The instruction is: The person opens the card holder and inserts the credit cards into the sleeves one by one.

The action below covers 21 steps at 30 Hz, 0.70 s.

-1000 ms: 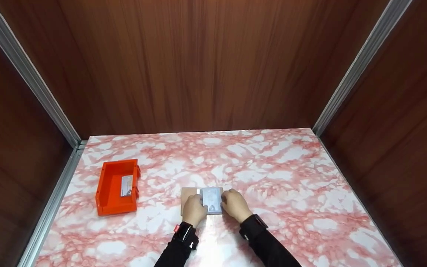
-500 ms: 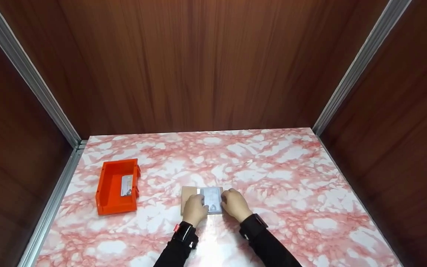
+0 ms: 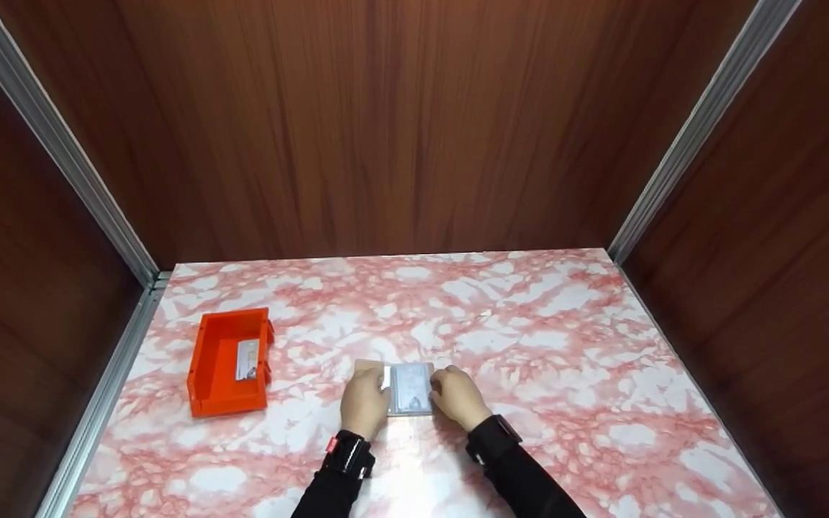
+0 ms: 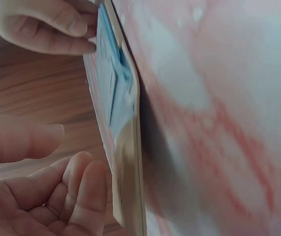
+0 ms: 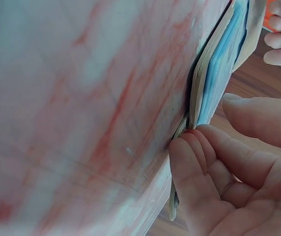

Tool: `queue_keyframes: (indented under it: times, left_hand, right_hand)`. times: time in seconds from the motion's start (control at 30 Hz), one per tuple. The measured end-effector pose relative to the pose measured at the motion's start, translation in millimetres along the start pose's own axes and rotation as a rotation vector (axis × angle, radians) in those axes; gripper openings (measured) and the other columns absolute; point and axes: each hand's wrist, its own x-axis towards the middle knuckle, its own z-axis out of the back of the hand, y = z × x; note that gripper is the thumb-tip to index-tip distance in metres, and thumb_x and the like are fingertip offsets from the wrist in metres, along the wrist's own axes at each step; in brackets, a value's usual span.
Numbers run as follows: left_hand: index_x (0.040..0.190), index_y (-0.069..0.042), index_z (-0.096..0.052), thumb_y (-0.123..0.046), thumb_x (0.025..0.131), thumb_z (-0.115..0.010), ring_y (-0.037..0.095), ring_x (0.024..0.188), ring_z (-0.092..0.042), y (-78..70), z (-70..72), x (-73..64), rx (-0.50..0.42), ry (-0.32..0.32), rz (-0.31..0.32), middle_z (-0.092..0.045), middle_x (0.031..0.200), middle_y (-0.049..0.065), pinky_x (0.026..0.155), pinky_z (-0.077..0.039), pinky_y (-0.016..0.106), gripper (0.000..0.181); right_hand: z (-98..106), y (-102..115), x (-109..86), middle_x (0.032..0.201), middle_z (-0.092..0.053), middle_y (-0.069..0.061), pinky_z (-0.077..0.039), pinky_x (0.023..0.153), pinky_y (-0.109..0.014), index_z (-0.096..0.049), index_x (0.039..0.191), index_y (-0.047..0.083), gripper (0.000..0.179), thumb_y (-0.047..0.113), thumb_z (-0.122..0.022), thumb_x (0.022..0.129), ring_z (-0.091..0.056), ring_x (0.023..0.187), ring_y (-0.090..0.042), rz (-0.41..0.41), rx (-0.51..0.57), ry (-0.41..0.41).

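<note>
Far left on the pink-and-white marbled desk (image 3: 529, 338): an orange open-topped plastic tray (image 3: 216, 363), a pale printed card or label (image 3: 246, 360) at its inner right side. Well apart from the holder.

Next, the left hand (image 3: 365, 404), above a black wrist strap (image 3: 350, 453). Its grip stood apart, thumb clear of the loosely bent fingers, clamped on nothing. It lay just beside the tan left cover; contact could not be settled.

Middle: a thin tan-covered, booklet-like holder with bluish clear plastic sleeves (image 3: 410, 390), spread out on the desk between both hands. From the left wrist, the tan left flap (image 4: 128, 167) sat slightly raised, the sleeves bunched near the fold.

Right: the right hand (image 3: 462, 400), bent fingertips touching the holder's right edge, thumb apart from them, so its grip was not closed round anything I could make out.

Handling, my judgement: the step looked like working the holder's leaves. Best to steady the right edge lightly, lift the raised flap by its rim rather than its face, and smooth the slippery sleeves at the fold; hard pressing could crease them.
</note>
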Motion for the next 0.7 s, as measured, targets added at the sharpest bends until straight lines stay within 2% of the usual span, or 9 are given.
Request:
queue_keyframes:
  times: [0.17, 0.27, 0.5, 0.7]
  left_hand:
    - [0.091, 0.007, -0.069, 0.003, 0.072, -0.075, 0.034, 0.076, -0.061, 7.9, 10.2, 1.3, 0.036, -0.053, -0.029, -0.059, 0.076, 0.012, 0.073, -0.05, 0.047, 0.02]
    - [0.094, 0.008, -0.069, 0.003, 0.072, -0.076, 0.036, 0.078, -0.062, 13.5, 14.4, 1.2, 0.054, -0.077, -0.035, -0.063, 0.081, 0.016, 0.075, -0.051, 0.048, 0.023]
    - [0.102, 0.011, -0.067, 0.002, 0.072, -0.077, 0.041, 0.089, -0.061, 26.1, 19.8, 0.6, 0.066, -0.075, 0.029, -0.063, 0.092, 0.024, 0.084, -0.048, 0.049, 0.032]
    - [0.102, 0.012, -0.066, 0.002, 0.072, -0.077, 0.042, 0.088, -0.061, 31.1, 21.2, 0.2, 0.058, -0.067, 0.059, -0.062, 0.092, 0.024, 0.084, -0.048, 0.05, 0.034]
  right_hand:
    - [-0.6, 0.5, 0.2, 0.079, -0.059, -0.007, -0.049, 0.068, -0.038, -0.069, 0.089, -0.002, 0.013, 0.003, -0.076, 0.079, -0.058, 0.073, -0.023, 0.011, 0.003, -0.021]
    - [-1.1, 0.5, 0.0, 0.079, -0.059, -0.008, -0.049, 0.068, -0.038, -0.068, 0.089, -0.002, 0.014, 0.003, -0.076, 0.079, -0.058, 0.073, -0.024, 0.013, 0.006, -0.025]
    - [-0.7, 0.4, 0.6, 0.081, -0.06, -0.009, -0.05, 0.069, -0.039, -0.069, 0.091, -0.002, 0.015, 0.003, -0.076, 0.079, -0.059, 0.075, -0.026, 0.014, 0.004, -0.034]
    - [0.0, 1.8, 2.4, 0.083, -0.061, -0.01, -0.05, 0.071, -0.041, -0.069, 0.092, -0.002, 0.016, 0.005, -0.076, 0.079, -0.061, 0.077, -0.027, 0.008, 0.008, -0.024]
